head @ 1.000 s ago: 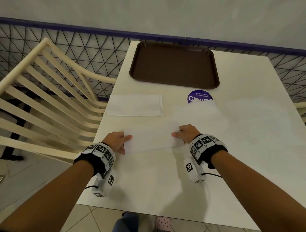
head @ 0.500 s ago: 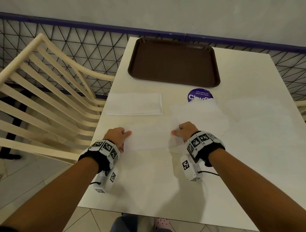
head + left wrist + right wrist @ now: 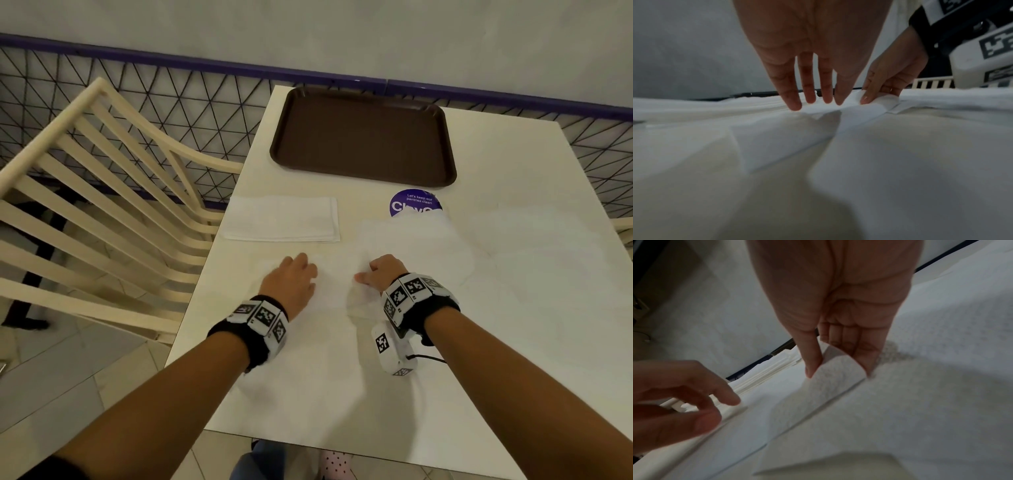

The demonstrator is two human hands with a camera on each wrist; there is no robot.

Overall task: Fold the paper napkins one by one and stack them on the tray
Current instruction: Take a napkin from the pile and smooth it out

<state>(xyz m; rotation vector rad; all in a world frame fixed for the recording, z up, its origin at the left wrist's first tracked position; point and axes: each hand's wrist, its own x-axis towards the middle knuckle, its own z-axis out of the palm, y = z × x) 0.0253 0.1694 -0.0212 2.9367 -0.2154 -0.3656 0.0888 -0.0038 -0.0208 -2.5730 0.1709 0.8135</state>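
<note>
A white folded napkin (image 3: pixel 334 286) lies on the table between my hands. My left hand (image 3: pixel 303 270) rests on its left part with straight fingers (image 3: pixel 795 104) whose tips touch the paper. At the napkin's right end my right hand (image 3: pixel 363 278) pinches a lifted flap (image 3: pixel 838 371) between thumb and curled fingers. The brown tray (image 3: pixel 363 137) sits at the table's far edge with nothing on it. A stack of flat napkins (image 3: pixel 282 219) lies at the far left, in front of the tray.
More spread white napkin paper (image 3: pixel 418 240) covers the table to the right and partly hides a purple round sticker (image 3: pixel 414 202). A cream slatted chair (image 3: pixel 102 192) stands left of the table. A black mesh fence (image 3: pixel 171 102) runs behind.
My left hand has moved from the napkin's left edge onto the paper, and its fingers have straightened. My right hand still pinches the right end.
</note>
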